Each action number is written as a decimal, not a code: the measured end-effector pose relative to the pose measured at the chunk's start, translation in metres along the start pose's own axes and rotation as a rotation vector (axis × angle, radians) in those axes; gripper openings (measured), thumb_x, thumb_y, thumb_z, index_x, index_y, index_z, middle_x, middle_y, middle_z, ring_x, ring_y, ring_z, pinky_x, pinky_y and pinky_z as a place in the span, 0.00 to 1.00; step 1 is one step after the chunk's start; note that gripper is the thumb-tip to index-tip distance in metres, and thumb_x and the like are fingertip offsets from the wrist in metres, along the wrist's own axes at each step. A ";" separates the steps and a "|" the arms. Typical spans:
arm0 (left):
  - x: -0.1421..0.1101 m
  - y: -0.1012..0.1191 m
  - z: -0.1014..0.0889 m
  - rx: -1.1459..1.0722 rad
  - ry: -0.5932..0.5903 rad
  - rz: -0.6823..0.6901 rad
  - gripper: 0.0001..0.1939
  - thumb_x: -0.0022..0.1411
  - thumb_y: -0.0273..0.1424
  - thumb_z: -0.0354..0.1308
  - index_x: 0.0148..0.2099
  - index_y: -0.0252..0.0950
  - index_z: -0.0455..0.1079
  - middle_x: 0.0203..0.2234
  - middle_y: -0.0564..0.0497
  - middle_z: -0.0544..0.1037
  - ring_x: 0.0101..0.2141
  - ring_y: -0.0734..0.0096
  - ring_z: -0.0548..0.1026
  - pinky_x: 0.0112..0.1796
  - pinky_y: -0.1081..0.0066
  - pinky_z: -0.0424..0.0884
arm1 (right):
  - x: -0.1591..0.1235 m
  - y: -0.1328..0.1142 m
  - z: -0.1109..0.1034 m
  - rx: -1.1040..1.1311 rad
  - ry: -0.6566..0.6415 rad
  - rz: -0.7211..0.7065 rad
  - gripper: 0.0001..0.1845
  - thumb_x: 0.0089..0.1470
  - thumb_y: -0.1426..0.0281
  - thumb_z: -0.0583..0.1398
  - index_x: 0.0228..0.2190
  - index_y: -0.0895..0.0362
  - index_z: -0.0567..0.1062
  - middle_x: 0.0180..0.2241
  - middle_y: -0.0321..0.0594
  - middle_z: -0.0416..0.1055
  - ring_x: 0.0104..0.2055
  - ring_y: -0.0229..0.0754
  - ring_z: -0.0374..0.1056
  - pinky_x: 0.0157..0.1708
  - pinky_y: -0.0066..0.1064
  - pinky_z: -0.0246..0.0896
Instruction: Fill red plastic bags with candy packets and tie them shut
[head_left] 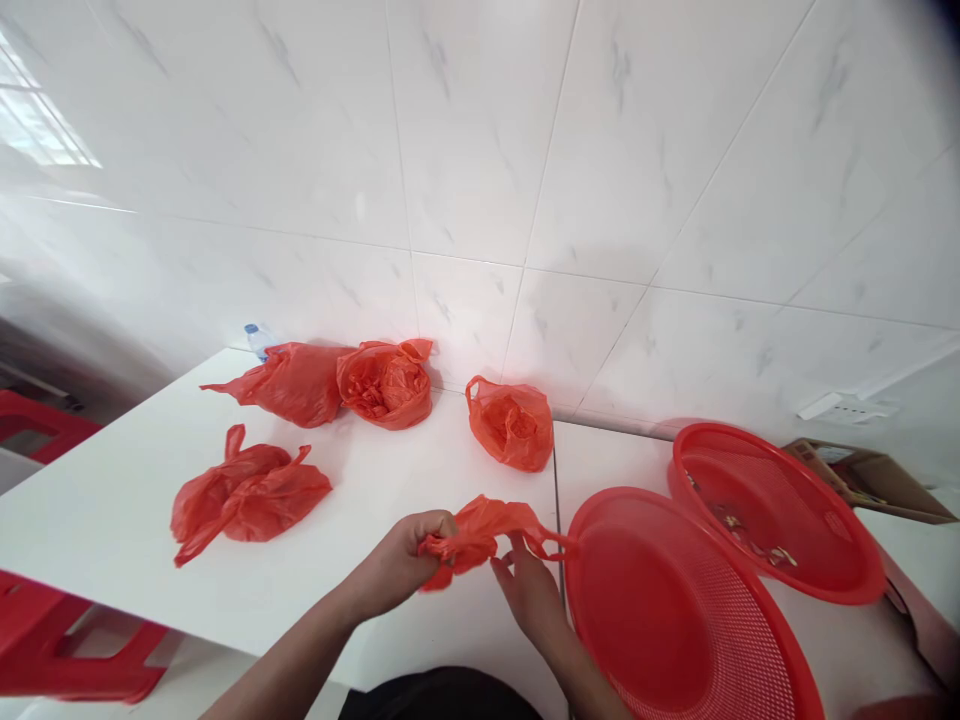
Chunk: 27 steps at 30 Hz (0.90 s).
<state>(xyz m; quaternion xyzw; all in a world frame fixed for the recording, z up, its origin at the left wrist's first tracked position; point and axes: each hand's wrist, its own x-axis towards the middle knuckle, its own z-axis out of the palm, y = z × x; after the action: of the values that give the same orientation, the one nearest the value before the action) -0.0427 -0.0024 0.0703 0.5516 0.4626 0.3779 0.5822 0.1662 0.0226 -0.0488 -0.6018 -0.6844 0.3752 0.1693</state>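
My left hand point(397, 565) is closed in a fist round a crumpled red plastic bag point(480, 530) just above the white table point(112, 510). My right hand point(529, 590) is beside it, fingers curled up against the bag's underside and one of its handles. The bag's handle loop stretches right toward a large red mesh basket point(660, 620). Both hands are at the table's near edge.
Several more red plastic bags lie on the table: one at the left point(244, 495), two at the back by the tiled wall point(292, 383) point(386, 383), one in the middle point(511, 425). A second red basket point(780, 510) leans on the first. A cardboard box point(870, 480) is at right, red stools point(67, 650) at left.
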 end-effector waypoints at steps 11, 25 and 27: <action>-0.006 -0.006 0.010 0.474 -0.109 0.223 0.13 0.44 0.13 0.44 0.25 0.37 0.59 0.25 0.54 0.69 0.31 0.73 0.66 0.33 0.74 0.62 | -0.007 -0.044 -0.012 0.315 0.163 -0.524 0.11 0.63 0.67 0.50 0.35 0.53 0.72 0.38 0.41 0.73 0.42 0.42 0.67 0.43 0.33 0.61; -0.020 0.022 -0.004 0.490 -0.074 0.305 0.14 0.38 0.12 0.41 0.23 0.36 0.57 0.26 0.54 0.71 0.28 0.77 0.67 0.30 0.77 0.63 | -0.002 -0.004 0.002 -0.325 -0.169 -0.144 0.27 0.56 0.69 0.53 0.58 0.52 0.63 0.42 0.46 0.76 0.42 0.48 0.73 0.37 0.33 0.62; -0.015 0.018 -0.014 0.617 0.054 0.346 0.14 0.41 0.11 0.41 0.23 0.35 0.58 0.29 0.52 0.73 0.31 0.76 0.69 0.32 0.76 0.65 | -0.001 0.005 0.003 -0.460 -0.228 -0.055 0.34 0.51 0.69 0.58 0.60 0.54 0.61 0.38 0.49 0.77 0.38 0.52 0.74 0.33 0.35 0.61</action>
<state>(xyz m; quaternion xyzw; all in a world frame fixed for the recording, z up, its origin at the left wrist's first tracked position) -0.0589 -0.0110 0.0901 0.7616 0.4697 0.3278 0.3031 0.1681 0.0210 -0.0542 -0.5596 -0.7824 0.2704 -0.0399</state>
